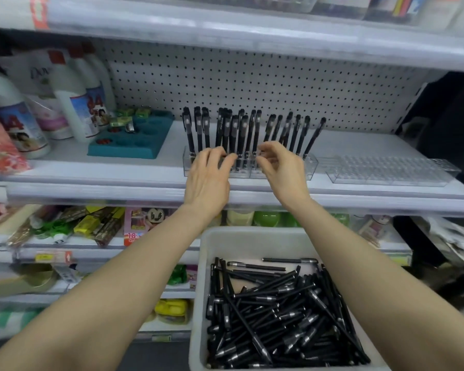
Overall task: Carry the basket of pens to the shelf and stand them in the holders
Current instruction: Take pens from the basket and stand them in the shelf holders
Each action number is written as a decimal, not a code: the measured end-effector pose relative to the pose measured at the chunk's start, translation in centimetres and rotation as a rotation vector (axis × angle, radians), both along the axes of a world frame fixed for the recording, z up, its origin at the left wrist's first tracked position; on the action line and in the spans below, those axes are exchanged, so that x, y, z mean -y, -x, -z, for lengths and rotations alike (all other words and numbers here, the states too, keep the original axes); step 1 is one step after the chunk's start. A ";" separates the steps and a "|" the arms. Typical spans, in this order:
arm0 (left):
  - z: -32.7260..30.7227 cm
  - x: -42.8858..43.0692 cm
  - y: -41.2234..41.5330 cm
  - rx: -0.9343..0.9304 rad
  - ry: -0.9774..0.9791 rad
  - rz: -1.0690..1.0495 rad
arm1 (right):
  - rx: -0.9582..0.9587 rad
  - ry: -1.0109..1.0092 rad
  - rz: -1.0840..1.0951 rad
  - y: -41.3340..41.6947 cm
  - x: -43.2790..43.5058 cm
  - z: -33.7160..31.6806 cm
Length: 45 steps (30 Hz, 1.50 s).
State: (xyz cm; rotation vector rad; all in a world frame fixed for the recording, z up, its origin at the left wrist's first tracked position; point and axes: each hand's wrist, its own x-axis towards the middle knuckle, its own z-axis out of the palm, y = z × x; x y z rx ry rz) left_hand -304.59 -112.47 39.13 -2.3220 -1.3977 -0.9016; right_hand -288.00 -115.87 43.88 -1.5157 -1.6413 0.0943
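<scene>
- The clear holder (310,167) sits on the white shelf (118,170). Standing pens (241,132), all black, rise from it upright or slightly tilted. The writing on their barrels is too small to read.
- The left hand (208,174) reaches the holder's left half, its fingers fairly straight against the pen barrels, so its grip is apart.
- The right hand (281,167) is at the holder's middle with its fingers curled beside a pen. Whether its grip is clamped on that pen cannot be told.
- The grey basket (252,236) is below and in front of the holder, piled with loose pens (279,311).
- Just right of the holder lies a second holder (386,170), also clear.
- Left of the holder is a teal tray (134,140). Further left stand white bottles (75,103) marked "84" and a pouch (38,70) reading "Dove".
- Below the holder's shelf, a pink pack (133,228) shows "18".
</scene>
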 end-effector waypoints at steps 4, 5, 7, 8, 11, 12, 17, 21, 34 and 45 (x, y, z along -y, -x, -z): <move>0.7 0.6 -1.0 0.080 0.039 0.019 | 0.089 0.064 -0.056 -1.6 3.8 4.6; 0.8 0.7 -1.1 0.099 0.055 0.013 | 0.113 0.115 -0.079 -1.9 4.8 6.0; 0.9 0.8 -1.3 0.115 0.065 0.000 | 0.180 0.240 -0.139 -2.3 6.4 8.6; 0.8 0.8 -1.3 0.112 0.068 -0.005 | 0.202 0.315 -0.183 -2.3 7.1 9.8; 0.6 0.8 -1.1 0.096 0.083 -0.010 | 0.330 0.529 -0.288 -1.9 8.2 12.8; 0.5 0.9 -1.1 0.096 0.091 -0.012 | 0.376 0.558 -0.299 -1.7 8.3 13.7; 0.3 1.2 -1.2 0.105 0.127 -0.021 | 0.489 0.609 -0.273 -0.6 7.7 16.5; 0.1 1.3 -1.2 0.109 0.141 -0.027 | 0.523 0.636 -0.243 -0.7 7.2 16.9; -0.4 0.6 -0.7 0.044 0.076 -0.028 | 0.210 0.346 -0.285 -4.0 5.9 4.1; 0.0 0.1 -0.9 0.075 0.089 -0.044 | -0.213 -0.074 -0.014 -1.1 -2.2 -5.7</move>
